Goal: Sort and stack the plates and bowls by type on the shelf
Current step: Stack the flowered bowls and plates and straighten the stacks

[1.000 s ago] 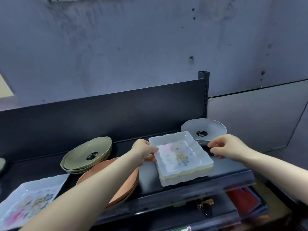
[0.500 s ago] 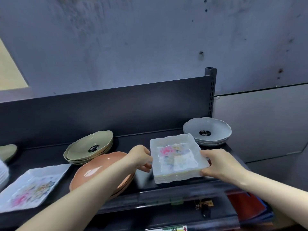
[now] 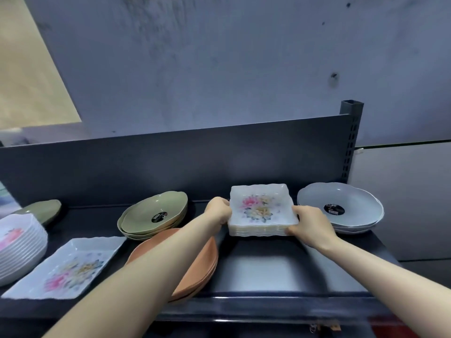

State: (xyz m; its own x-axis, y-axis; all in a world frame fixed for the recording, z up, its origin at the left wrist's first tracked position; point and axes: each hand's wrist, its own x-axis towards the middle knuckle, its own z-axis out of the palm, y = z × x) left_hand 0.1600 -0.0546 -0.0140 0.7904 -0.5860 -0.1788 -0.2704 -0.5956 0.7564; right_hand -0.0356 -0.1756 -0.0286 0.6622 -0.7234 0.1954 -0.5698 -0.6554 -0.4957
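Both hands gripped a stack of square floral plates [image 3: 262,211] at centre right of the frame. Left hand [image 3: 218,211] was curled round the stack's left edge. Right hand [image 3: 310,223] clamped the right front corner, thumb on the top rim and fingers tucked under. The stack was several plates deep, level, with pink and cream flowers on the top one. Could not tell whether it rested on the shelf [image 3: 268,272] or was held just above it.

Grey bowls [image 3: 341,208], nested and with a dark sticker inside the top one, sat just beside the stack toward the right edge, close to the right hand. Green bowls [image 3: 153,215], also nested and stickered, sat left of centre, apart from the stack. Orange plates [image 3: 205,259] were stacked at the shelf's front edge below the green bowls, with the left forearm crossing over them. A large floral platter [image 3: 70,267] lay flat at lower left. A tall pile of white floral plates [image 3: 19,250] stood at the left edge, with a lone green bowl [image 3: 41,211] behind it.

A dark back panel [image 3: 170,162] ran behind everything and met a slotted upright post [image 3: 351,142] at right.
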